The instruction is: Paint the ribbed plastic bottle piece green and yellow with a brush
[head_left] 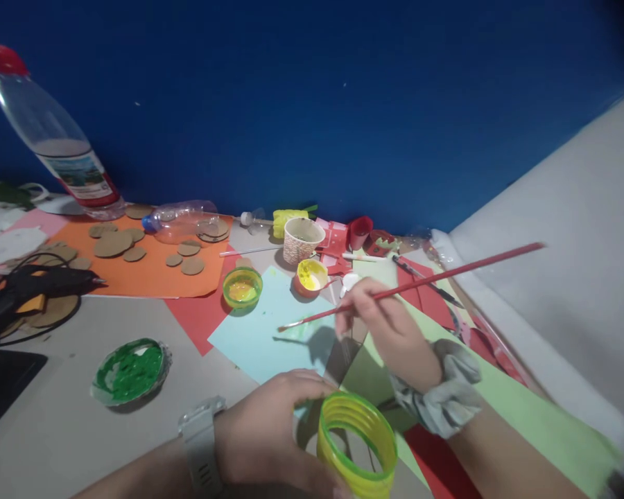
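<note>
My right hand (390, 333), with a grey scrunchie at its wrist, pinches a thin red paintbrush (447, 272). The brush tip points left, above a light blue sheet of paper (249, 346). Wearing a pale watch, my left hand (270, 430) curves round the left side of a yellow plastic ring (356, 443) with a green rim; part of its grip is hidden. Beyond the hands are a small green-rimmed dish (243, 289) with yellow-orange paint and a red cup (310, 278) with yellow paint. Green paint fills a shallow dish (130, 372) at left.
Cardboard discs (113, 244) lie on orange paper (187, 277). A red-capped bottle (57, 138) and a clear bottle (182, 220) are near the blue wall (312, 104). A black glue gun (36, 287) with its cord is at left. A patterned paper cup (302, 241) stands mid-table.
</note>
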Demonstrator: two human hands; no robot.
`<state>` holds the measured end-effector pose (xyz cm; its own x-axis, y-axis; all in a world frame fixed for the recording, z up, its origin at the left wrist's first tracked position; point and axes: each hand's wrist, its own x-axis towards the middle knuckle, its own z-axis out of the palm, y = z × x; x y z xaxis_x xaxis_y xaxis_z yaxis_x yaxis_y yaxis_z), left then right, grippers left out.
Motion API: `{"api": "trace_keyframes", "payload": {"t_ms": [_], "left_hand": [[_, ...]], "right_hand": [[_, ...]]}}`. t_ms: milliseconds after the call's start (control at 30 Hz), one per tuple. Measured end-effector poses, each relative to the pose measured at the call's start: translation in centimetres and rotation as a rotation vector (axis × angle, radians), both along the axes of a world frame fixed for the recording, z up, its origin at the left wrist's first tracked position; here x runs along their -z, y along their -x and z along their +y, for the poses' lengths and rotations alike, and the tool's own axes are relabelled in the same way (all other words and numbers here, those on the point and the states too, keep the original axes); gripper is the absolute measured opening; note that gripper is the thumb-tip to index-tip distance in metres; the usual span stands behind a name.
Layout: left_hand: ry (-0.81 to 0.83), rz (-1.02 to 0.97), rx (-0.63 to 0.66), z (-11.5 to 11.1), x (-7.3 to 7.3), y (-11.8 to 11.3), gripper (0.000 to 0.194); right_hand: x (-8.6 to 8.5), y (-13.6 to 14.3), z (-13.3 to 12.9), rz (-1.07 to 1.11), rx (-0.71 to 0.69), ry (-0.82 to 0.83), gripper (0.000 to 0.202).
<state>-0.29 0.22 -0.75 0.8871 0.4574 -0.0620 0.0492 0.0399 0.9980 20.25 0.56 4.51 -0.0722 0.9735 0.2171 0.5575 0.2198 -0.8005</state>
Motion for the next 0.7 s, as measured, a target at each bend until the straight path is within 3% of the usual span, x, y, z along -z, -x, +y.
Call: {"api": "trace_keyframes", "payload": {"t_ms": [67, 167, 267, 333, 433, 533, 633, 700], "left_hand": [[0.090, -0.065, 0.009, 0.0, 0.0, 0.1, 0.057], [0.373, -0.145, -0.027, 0.0, 0.1, 0.3, 0.055], [0.567, -0.267, -0.093, 0.0, -0.1, 0.4, 0.051], [0.655, -0.352, -0.104, -0.1, -0.3, 0.5, 0.047], [0.718, -0.432, -0.113, -0.3, -0.3, 0.8, 0.050], [0.725, -0.514, -0.108, -0.4, 0.1, 1.2, 0.053], [0.732, -0.558, -0.132, -0.5, 0.5, 1.5, 0.053], [0.724, -0.565, -0.101, -0.4, 0.7, 1.5, 0.054]], "right_hand": [[0.1, 0.0, 0.1, -0.029, -0.009, 0.006, 0.033], [-0.8, -1.1, 0.3, -0.055, 0.152, -0.098, 0.037], [-3.3, -2.4, -0.1, 0.013, 0.323, -0.247, 0.030], [-5.2, -2.7, -0.8, 0.113, 0.348, -0.319, 0.027], [-8.1, -2.3, -2.1, 0.265, 0.272, -0.362, 0.024], [-10.4, -1.5, -3.3, 0.244, 0.253, -0.384, 0.023], [-11.6, -0.8, -4.2, 0.290, 0.292, -0.457, 0.027], [-11.7, -0.6, -4.8, 0.329, 0.248, -0.404, 0.027]]}}
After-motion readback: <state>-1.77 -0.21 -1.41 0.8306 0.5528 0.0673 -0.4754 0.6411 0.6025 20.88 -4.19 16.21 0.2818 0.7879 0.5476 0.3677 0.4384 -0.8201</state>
